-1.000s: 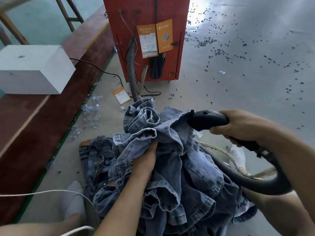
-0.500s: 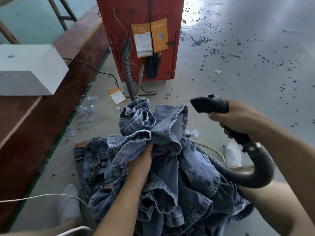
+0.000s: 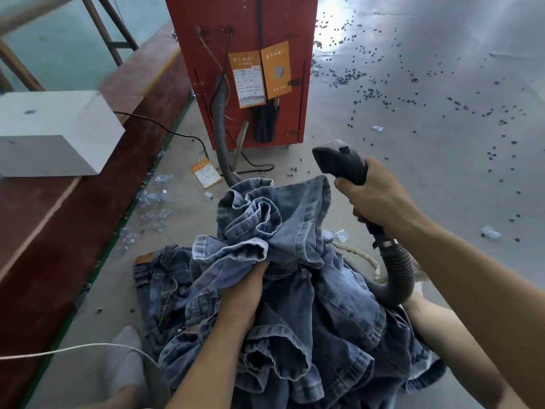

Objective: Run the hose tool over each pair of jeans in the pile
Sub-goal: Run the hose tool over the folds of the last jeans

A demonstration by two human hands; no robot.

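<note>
A heap of blue jeans (image 3: 324,320) lies on the floor in front of me. My left hand (image 3: 244,293) grips a bunched fold of the top pair of jeans (image 3: 265,219) and holds it raised. My right hand (image 3: 377,199) grips the black handle of the hose tool (image 3: 339,157), whose nozzle points left and hangs just above and right of the raised denim, apart from it. The grey ribbed hose (image 3: 398,273) curls down from the handle behind the pile.
A red machine cabinet (image 3: 241,31) stands ahead with a second grey hose (image 3: 221,137) and orange tags. A white box (image 3: 53,134) sits on a dark red bench at left. Small dark bits litter the grey floor at right. My socked foot (image 3: 126,358) is at lower left.
My right hand has lifted the hose tool up and away from the denim, tilting the nozzle upward. My left hand keeps its hold on the bunched jeans.
</note>
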